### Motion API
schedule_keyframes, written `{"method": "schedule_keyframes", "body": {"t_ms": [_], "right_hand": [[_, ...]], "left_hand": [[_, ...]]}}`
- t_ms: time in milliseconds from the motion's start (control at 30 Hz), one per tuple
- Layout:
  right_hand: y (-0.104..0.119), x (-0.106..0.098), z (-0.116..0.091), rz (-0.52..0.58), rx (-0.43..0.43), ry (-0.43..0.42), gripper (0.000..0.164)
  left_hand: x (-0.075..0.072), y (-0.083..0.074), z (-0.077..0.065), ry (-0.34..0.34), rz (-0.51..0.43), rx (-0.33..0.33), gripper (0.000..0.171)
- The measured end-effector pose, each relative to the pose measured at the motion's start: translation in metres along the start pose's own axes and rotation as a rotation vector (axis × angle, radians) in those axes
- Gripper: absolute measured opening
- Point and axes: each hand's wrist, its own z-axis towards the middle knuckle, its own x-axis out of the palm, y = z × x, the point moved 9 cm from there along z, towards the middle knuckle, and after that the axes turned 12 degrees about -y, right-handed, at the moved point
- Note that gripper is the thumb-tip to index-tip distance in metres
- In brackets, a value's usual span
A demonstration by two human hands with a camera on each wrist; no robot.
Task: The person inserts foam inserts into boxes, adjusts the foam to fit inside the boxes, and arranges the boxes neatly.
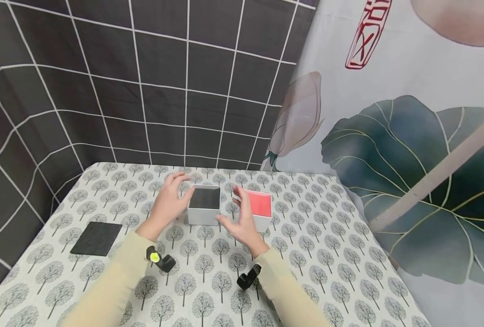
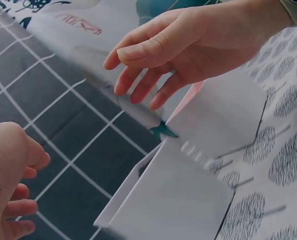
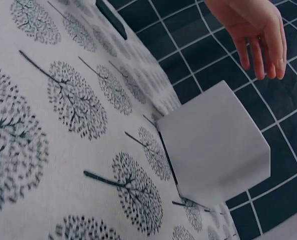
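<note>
Two white boxes stand side by side on the cloth. One box (image 1: 204, 218) has a black inside, and the other box (image 1: 263, 222) shows red within its white rim. Left of the black-lined box, my left hand (image 1: 168, 202) hovers with loosely bent fingers, thumb near the box's rim. My right hand (image 1: 242, 222) is raised between the boxes, fingers spread, overlapping the red one's left side in the head view. Nothing is held in either hand. In the left wrist view, my right hand (image 2: 193, 45) hangs above the boxes, its fingers relaxed.
A flat black square slab (image 1: 96, 238) lies on the tree-patterned tablecloth (image 1: 205, 290) at left. Behind the table hangs a dark grid-patterned curtain (image 1: 160, 109); a floral cloth (image 1: 409, 159) hangs at right. Both wrists wear small cameras.
</note>
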Motion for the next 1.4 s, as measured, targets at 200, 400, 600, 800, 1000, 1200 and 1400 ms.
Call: {"method": "schedule_keyframes", "body": {"t_ms": [200,400,600,800,1000,1200,1400], "right_hand": [[-0.015,0.021,0.0,0.025,0.179,0.082,0.095],[-0.035,0.036,-0.002,0.05,0.34,0.111,0.101],[-0.06,0.042,-0.01,0.041,0.479,0.075,0.112],[-0.076,0.046,-0.02,0.03,0.525,0.086,0.114],[-0.089,0.047,-0.028,0.008,0.556,0.097,0.116],[-0.094,0.05,-0.031,0.008,0.571,0.11,0.115],[-0.099,0.057,-0.029,0.032,0.587,0.115,0.116]], "left_hand": [[-0.025,0.023,-0.01,-0.02,0.034,-0.063,0.041],[-0.049,0.046,-0.022,-0.044,0.077,-0.115,0.046],[-0.067,0.065,-0.035,-0.051,0.122,-0.175,0.051],[-0.075,0.083,-0.05,-0.013,0.173,-0.254,0.062],[-0.086,0.102,-0.069,0.037,0.259,-0.313,0.072],[-0.093,0.126,-0.092,0.102,0.356,-0.373,0.084],[-0.106,0.146,-0.11,0.135,0.423,-0.454,0.101]]}}
